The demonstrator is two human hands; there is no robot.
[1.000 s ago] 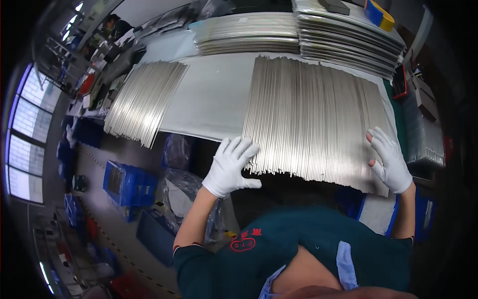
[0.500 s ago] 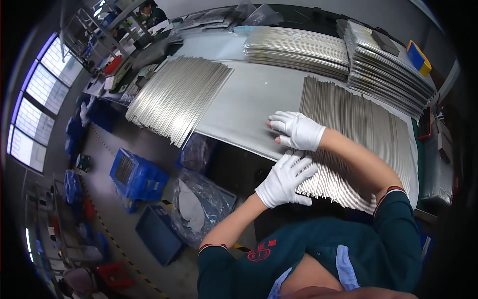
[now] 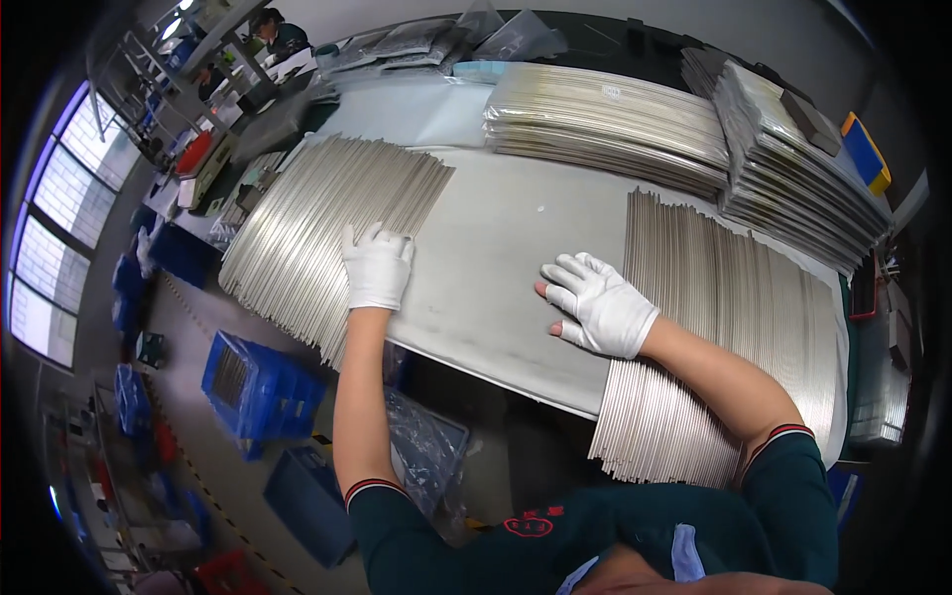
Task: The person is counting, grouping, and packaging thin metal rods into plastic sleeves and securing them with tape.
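Observation:
My left hand [image 3: 379, 268], in a white glove, rests palm down at the right edge of the left batch of thin silvery metal rods [image 3: 297, 223]. Its fingers are slightly bent on top of the rods, and no rod is seen lifted. My right hand [image 3: 603, 305], gloved with the thumb and one fingertip bare, is open with nothing in it. It is over the left edge of the right batch of rods [image 3: 734, 288], its fingers pointing onto the pale table surface [image 3: 486, 258]. My right forearm crosses above that batch and hides part of it.
Plastic-wrapped stacks of rods [image 3: 605, 124] stand along the table's back, with another wrapped stack [image 3: 793, 169] at the right. Below the left side are blue crates [image 3: 263, 387], a grey-blue bin [image 3: 307, 501] and clear plastic bagging [image 3: 426, 446]. A person [image 3: 280, 38] sits far left.
My left hand has moved from the near end of the right batch leftward onto the left batch. My right hand stays beside the right batch. The view has shifted slightly.

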